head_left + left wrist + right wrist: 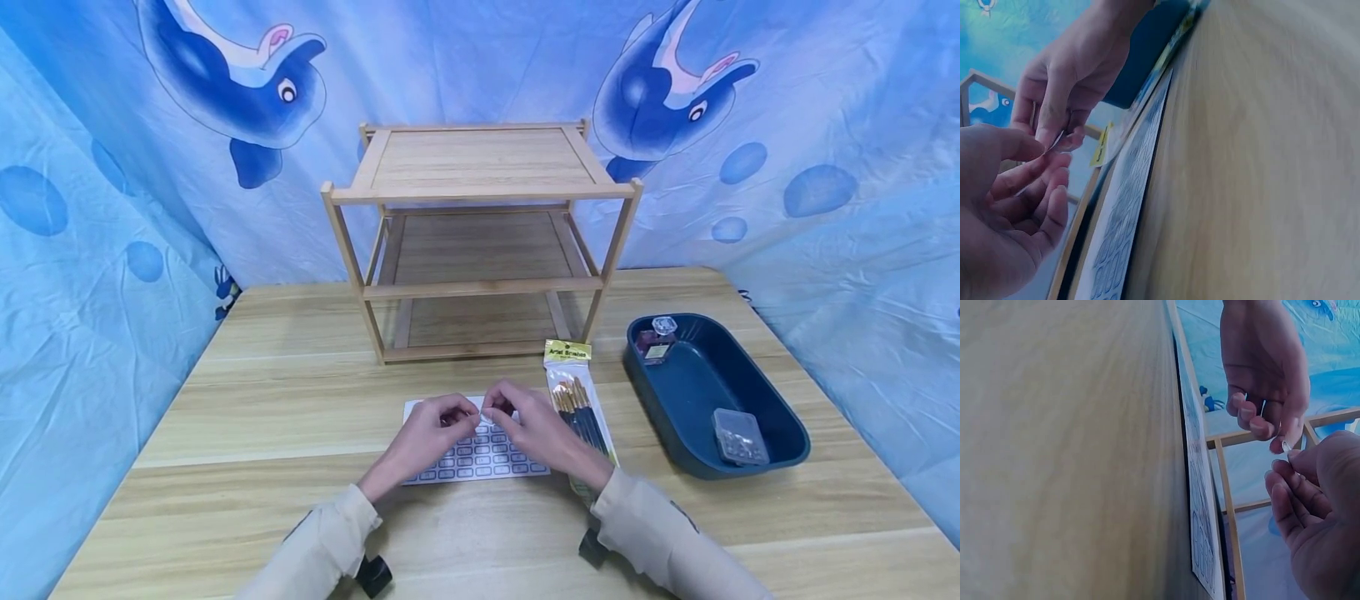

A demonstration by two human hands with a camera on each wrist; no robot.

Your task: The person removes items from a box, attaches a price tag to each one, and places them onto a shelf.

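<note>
Over a white sheet of labels (pixel 480 468) printed with rows of blue-outlined boxes, both hands meet fingertip to fingertip. A small whitish sticker-like piece (pixel 1286 446) is between them; its print is too small to read. My left hand (pixel 437 427) pinches one side of it between thumb and forefinger. My right hand (pixel 529 421) pinches the other side, its remaining fingers loosely bent. Both hands are raised above the sheet, as the left wrist view shows. Beneath the right forearm lies a clear pack of artist brushes (pixel 573 396) with a yellow header.
A three-tier wooden shelf (pixel 480 286) stands behind the sheet. On the right is a dark blue-green basin (pixel 693 392) holding a small bottle (pixel 656 343) with a clear stopper and a clear plastic case (pixel 740 437). A blue dolphin-print curtain (pixel 465 58) surrounds the wooden table (pixel 247 467).
</note>
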